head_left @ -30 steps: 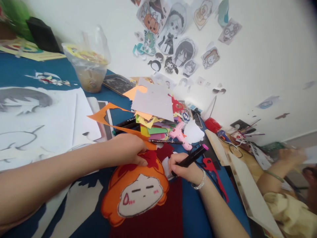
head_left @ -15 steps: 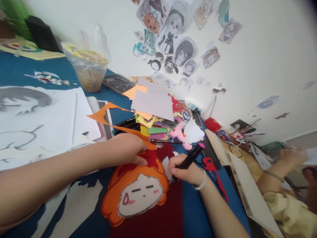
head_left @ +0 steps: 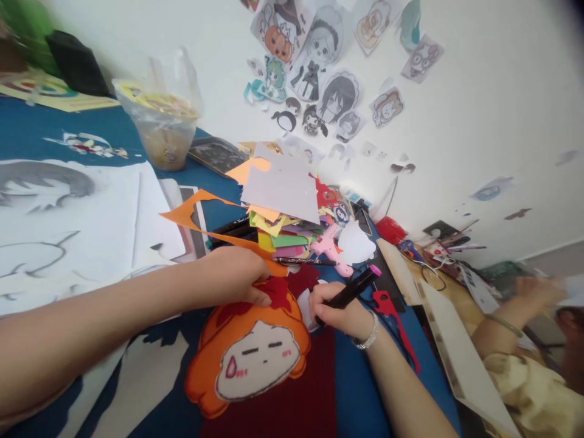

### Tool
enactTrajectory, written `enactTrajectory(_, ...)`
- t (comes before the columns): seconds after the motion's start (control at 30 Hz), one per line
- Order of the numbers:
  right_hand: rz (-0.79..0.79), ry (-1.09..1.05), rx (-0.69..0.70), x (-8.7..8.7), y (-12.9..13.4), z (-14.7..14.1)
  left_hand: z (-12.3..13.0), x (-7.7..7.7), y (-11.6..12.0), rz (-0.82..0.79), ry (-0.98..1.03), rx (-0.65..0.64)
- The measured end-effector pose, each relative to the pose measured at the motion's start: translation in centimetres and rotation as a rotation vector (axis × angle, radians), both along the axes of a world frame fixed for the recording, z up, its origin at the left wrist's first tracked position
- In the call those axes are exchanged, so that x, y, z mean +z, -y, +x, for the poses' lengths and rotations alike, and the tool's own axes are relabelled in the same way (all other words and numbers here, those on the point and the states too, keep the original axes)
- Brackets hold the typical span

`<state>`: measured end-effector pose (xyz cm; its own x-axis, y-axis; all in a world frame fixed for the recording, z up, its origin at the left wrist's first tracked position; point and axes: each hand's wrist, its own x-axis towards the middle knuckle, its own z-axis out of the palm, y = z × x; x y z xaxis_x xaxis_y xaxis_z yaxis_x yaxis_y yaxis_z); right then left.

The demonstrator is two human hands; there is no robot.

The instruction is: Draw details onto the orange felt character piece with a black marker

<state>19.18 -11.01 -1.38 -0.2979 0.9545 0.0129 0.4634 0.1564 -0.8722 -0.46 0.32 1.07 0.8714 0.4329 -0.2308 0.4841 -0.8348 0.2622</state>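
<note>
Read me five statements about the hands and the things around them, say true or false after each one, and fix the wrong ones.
1. The right hand holds a black marker. True.
2. The marker's upper end is yellow. False: it is pink.
3. The left hand touches the cartoon cutout. True.
4. The cutout's hair is blue. False: it is orange.
5. Several drawings are up on the wall. True.

I can't make out the tip of the marker [head_left: 359,284] at the right hand [head_left: 336,310]; the left hand [head_left: 237,275] hides most of its fingers. By the table's [head_left: 27,128] far edge, a cropped green object [head_left: 31,30] blurs.
</note>
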Motion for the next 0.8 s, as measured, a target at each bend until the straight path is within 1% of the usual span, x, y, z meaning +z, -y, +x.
enactTrajectory(0.2,0.037,0.009,-0.044,-0.45,-0.02,0.28,0.02,-0.16,-0.18,-0.005,0.02,0.001)
enactTrajectory(0.33,0.045,0.032,-0.073,-0.44,-0.03,0.1,-0.03,-0.45,-0.27,-0.001,0.024,-0.001)
enactTrajectory(0.57,0.05,0.036,-0.07,-0.39,-0.06,0.02,0.04,-0.21,-0.15,-0.01,0.007,-0.002)
enactTrajectory(0.8,0.026,-0.024,-0.08,-0.62,0.15,0.33,0.0,-0.2,-0.15,-0.003,0.005,-0.003)
